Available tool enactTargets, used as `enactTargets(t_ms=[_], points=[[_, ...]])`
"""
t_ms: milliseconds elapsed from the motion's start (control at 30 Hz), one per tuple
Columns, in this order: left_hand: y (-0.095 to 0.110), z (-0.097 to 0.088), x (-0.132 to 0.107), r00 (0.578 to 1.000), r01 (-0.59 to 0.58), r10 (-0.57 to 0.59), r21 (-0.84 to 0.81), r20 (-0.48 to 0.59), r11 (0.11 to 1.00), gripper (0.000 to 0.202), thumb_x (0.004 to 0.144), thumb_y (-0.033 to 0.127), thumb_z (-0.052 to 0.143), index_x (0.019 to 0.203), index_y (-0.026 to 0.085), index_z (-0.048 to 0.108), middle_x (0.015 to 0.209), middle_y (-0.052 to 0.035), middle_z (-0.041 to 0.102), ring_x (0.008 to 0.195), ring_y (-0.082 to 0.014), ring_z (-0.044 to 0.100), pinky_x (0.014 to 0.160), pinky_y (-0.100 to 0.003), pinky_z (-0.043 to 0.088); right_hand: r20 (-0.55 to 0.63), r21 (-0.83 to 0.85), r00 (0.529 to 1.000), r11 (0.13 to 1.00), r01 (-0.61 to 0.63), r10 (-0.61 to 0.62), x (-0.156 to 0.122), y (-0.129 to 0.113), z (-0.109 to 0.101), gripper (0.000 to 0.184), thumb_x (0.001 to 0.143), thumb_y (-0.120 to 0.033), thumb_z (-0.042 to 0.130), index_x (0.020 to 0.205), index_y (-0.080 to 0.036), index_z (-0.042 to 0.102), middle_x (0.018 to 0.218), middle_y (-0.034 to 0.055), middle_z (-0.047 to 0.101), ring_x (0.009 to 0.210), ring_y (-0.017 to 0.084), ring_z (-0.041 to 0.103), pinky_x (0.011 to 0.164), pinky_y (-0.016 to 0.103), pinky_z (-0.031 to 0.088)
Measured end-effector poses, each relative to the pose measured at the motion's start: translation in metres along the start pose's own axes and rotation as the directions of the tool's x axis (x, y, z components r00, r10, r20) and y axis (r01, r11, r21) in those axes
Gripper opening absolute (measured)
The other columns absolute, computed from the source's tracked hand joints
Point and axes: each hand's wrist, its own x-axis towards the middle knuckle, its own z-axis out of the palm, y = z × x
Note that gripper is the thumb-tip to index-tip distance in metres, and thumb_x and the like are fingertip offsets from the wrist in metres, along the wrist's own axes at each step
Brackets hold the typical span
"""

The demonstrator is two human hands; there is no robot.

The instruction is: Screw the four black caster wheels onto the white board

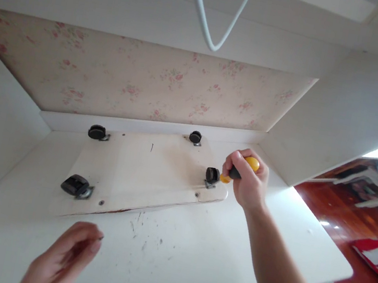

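Note:
A screwdriver (236, 172) with a yellow and black handle is gripped in my right hand (249, 184), beside the right front caster (211, 176); whether its tip touches the caster's plate I cannot tell. My left hand (64, 256) is closed in a pinch below the board, with a tiny dark piece (100, 238) like a screw at its fingertips. The white board (154, 169) lies flat, wheels up, on the white desktop. Also on it are a left front caster (75, 185), a left rear caster (97, 132) and a right rear caster (195, 137).
Dark specks mark the white desktop (190, 259) in front of the board. Floral wallpaper (169, 84) and white side panels enclose it. A pale cable (213, 46) hangs above. On the wooden floor at right lies a red case (364, 248).

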Motion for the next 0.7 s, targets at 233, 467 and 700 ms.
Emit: enactTargets(t_ms=[233, 467, 700], points=[[0.044, 0.068, 0.068, 0.927, -0.281, 0.279, -0.031, 0.250, 0.959, 0.022, 0.092, 0.042, 0.057, 0.088, 0.023, 0.067, 0.091, -0.0030, 0.065, 0.070, -0.0146, 0.059, 0.065, -0.025, 0.049, 0.050, -0.968, 0.999, 0.245, 0.051, -0.010, 0.019, -0.041, 0.003, 0.055, 0.083, -0.078, 0.043, 0.084, -0.025, 0.059, 0.062, 0.0047, 0.058, 0.058, 0.022, 0.052, 0.055, 0.032, 0.032], [0.025, 0.080, 0.088, 0.927, -0.298, 0.287, 0.007, 0.242, 0.955, 0.022, 0.093, 0.042, 0.057, 0.091, 0.022, 0.067, 0.095, -0.0023, 0.065, 0.071, -0.0141, 0.059, 0.067, -0.025, 0.048, 0.368, -0.930, 0.867, 0.127, 0.346, 0.336, 0.042, -0.076, 0.002, 0.039, 0.085, -0.063, 0.049, 0.091, -0.026, 0.058, 0.061, 0.0026, 0.057, 0.058, 0.021, 0.051, 0.055, 0.032, 0.031], [0.022, 0.079, 0.089, 0.922, -0.338, 0.320, 0.053, 0.217, 0.940, 0.024, 0.093, 0.042, 0.055, 0.090, 0.022, 0.069, 0.092, -0.0017, 0.066, 0.062, -0.0130, 0.056, 0.063, -0.026, 0.047, 0.524, -0.847, 0.669, 0.240, 0.474, 0.527, 0.073, -0.091, -0.009, 0.031, 0.082, -0.057, 0.059, 0.093, -0.028, 0.062, 0.080, 0.0037, 0.066, 0.071, 0.023, 0.060, 0.063, 0.033, 0.038]])
